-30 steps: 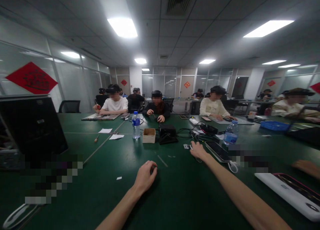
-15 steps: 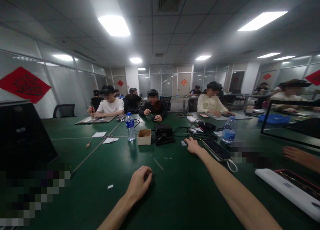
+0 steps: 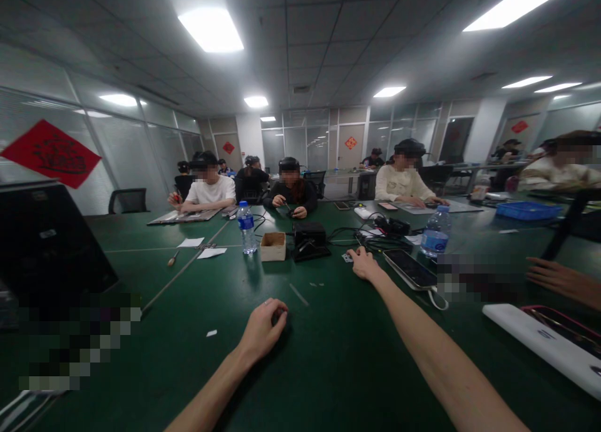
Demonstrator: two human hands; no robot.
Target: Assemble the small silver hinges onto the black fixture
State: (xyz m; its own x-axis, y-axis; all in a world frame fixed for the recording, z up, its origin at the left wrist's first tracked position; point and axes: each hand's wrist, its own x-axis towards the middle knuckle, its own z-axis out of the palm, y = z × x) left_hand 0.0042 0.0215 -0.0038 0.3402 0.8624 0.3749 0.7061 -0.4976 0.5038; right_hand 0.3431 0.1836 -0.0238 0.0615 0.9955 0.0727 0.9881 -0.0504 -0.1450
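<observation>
My left hand (image 3: 263, 327) rests on the green table (image 3: 328, 369) with its fingers curled into a loose fist; what it holds, if anything, is hidden. My right hand (image 3: 364, 263) is stretched far forward, palm down, fingertips at a small silvery part (image 3: 346, 257) beside a dark phone (image 3: 410, 269). Its fingers look bent over the table, and I cannot see whether they grip anything.
Ahead stand a water bottle (image 3: 246, 227), a small cardboard box (image 3: 273, 246), a black device (image 3: 309, 241) with tangled cables and a second bottle (image 3: 435, 231). A dark monitor (image 3: 47, 244) is at left, a white device (image 3: 549, 347) at right. A neighbour's hand (image 3: 558, 278) lies at right. Several people sit opposite.
My right hand has stayed reaching at the small part by the phone, and my left fist has barely moved. The view has shifted slightly. A dark frame at the right has dropped out of view.
</observation>
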